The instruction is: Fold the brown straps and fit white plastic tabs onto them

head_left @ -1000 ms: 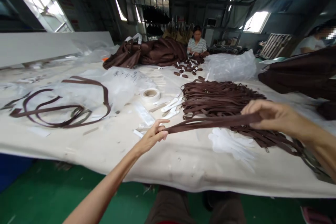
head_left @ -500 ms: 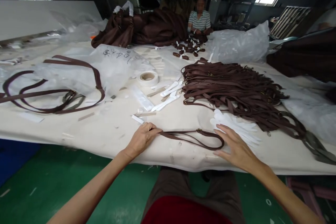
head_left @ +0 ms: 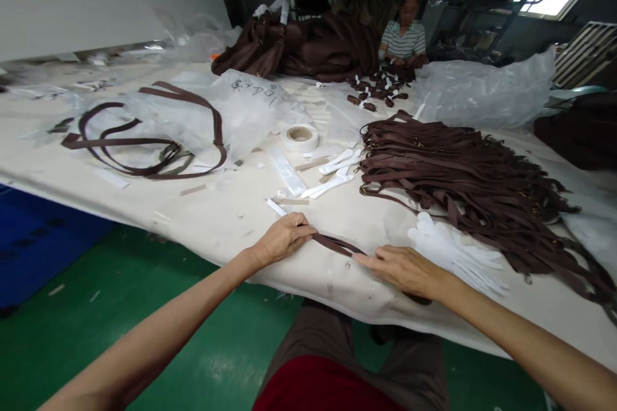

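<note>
Pale cloth covers a long table [head_left: 216, 212] above a green floor [head_left: 168, 321]. At the near edge, the left hand [head_left: 284, 239] pinches a narrow brown strap [head_left: 337, 244] between thumb and curled fingers. The right hand [head_left: 400, 268] lies over the strap farther along, fingers together and nearly straight; whether it grips cannot be told. Between the hands the strap runs doubled, and a dark bit shows below the right palm. It looks only partly gathered, with no white tie visible around it.

Just beyond the right hand lie white gloves [head_left: 453, 253]. Behind them, toward the table's right end, a broad pile of straps [head_left: 453, 173] is laid out long and loose, so much appears not yet done. A white tape roll [head_left: 299, 147] sits mid-table; toward the left end another strap [head_left: 219, 135] curls over clear plastic.

Near the far edge, small brown bundles [head_left: 361, 103] with white ties look further along. Beside them rests a heap of brown bags [head_left: 332, 45], and a person in a striped shirt [head_left: 407, 42] sits there.
</note>
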The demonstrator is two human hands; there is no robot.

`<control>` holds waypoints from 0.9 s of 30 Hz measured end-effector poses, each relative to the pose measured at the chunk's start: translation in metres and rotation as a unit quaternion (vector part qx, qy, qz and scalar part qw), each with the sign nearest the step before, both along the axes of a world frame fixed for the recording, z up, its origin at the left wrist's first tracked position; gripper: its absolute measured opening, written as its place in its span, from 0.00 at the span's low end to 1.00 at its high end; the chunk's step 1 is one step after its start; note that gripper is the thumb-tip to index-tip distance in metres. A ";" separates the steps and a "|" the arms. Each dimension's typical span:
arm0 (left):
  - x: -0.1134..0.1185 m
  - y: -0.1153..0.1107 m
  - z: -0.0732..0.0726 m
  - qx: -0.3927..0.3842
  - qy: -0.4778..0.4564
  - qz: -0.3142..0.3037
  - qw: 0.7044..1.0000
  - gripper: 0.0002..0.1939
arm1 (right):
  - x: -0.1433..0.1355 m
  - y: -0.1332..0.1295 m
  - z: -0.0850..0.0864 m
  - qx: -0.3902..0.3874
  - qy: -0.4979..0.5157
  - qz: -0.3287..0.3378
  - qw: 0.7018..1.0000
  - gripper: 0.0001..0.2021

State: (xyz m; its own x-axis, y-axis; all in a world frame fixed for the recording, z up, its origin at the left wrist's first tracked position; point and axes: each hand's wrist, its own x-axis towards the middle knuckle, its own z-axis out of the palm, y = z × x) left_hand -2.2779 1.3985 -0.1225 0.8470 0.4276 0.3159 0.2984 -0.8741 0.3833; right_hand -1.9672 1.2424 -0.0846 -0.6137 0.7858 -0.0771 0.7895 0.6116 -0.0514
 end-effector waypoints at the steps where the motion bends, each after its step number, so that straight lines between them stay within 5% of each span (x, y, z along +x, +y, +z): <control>1: 0.000 0.001 0.000 -0.003 0.003 -0.003 1.000 0.19 | 0.002 0.005 0.006 -0.015 -0.023 0.041 0.999 0.22; 7: -0.001 0.003 0.001 -0.020 0.019 -0.013 1.000 0.18 | -0.004 0.036 0.028 -0.023 -0.080 0.189 0.978 0.23; 13: 0.006 0.000 0.005 -0.059 0.036 0.002 0.998 0.16 | -0.013 0.059 0.013 0.049 0.001 0.280 0.959 0.11; 21: 0.032 0.002 0.011 -0.116 0.062 0.014 0.991 0.10 | -0.028 0.049 -0.021 0.122 0.050 0.020 0.991 0.13; 27: 0.038 0.014 0.019 -0.163 0.097 0.015 0.982 0.05 | -0.043 0.038 -0.022 0.076 0.065 -0.092 0.991 0.14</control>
State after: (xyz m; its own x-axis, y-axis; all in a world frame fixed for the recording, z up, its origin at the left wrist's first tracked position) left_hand -2.2397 1.4122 -0.1035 0.8634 0.5044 -0.0081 0.4167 -0.7039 0.5752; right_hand -2.0097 1.2804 -0.1067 -0.4554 0.8820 0.1211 0.8813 0.4659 -0.0790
